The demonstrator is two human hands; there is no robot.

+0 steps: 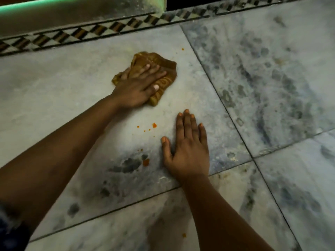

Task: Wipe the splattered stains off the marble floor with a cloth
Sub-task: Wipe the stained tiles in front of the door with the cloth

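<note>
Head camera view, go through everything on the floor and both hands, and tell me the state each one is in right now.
Cloth: brown, bunched, flat on the floor under the left hand.
Left hand: fingers spread, pressing on the cloth.
Right hand: open, palm flat on bare marble.
Orange stains: unwiped, between the hands.
Larger orange spot: unwiped, near the right thumb.
Marble floor: grey-veined, smudged.
Patterned border: dusty.
</note>
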